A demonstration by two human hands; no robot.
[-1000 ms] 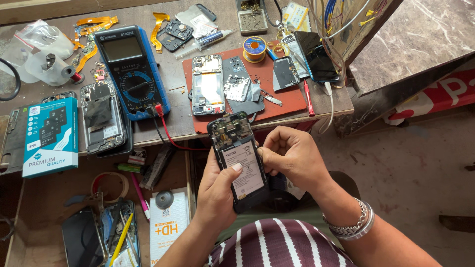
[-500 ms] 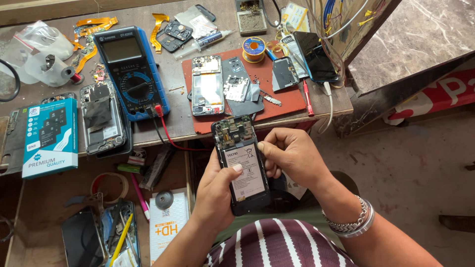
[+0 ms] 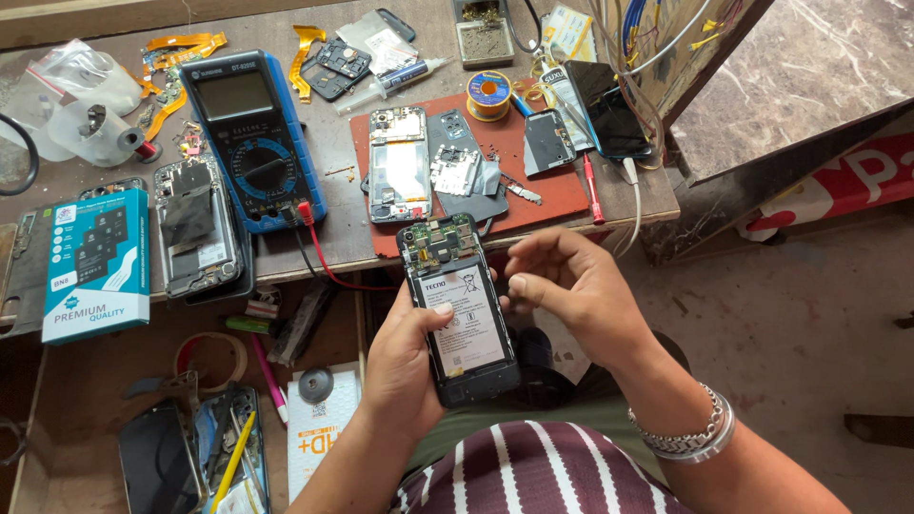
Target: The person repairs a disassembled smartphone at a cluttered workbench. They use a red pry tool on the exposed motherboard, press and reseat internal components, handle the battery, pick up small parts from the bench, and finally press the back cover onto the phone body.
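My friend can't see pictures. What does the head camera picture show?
A person's left hand holds an opened phone, thumb on its battery, while the right hand hovers beside it. Behind sits a workbench with a blue multimeter and phone parts.

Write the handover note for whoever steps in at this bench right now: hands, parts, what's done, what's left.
Left hand: grips the opened phone from below, back cover off, thumb pressing on its battery.
Right hand: beside the phone's upper right edge, fingers curled, nothing visibly held.
Parts: the phone is held above the bench edge, circuit board exposed at its top. On the red mat lie another opened phone frame and loose metal shields. Blue multimeter sits to the left, leads plugged in.
Done: back cover off, battery seated in the phone.
Left: board still uncovered; back not refitted.
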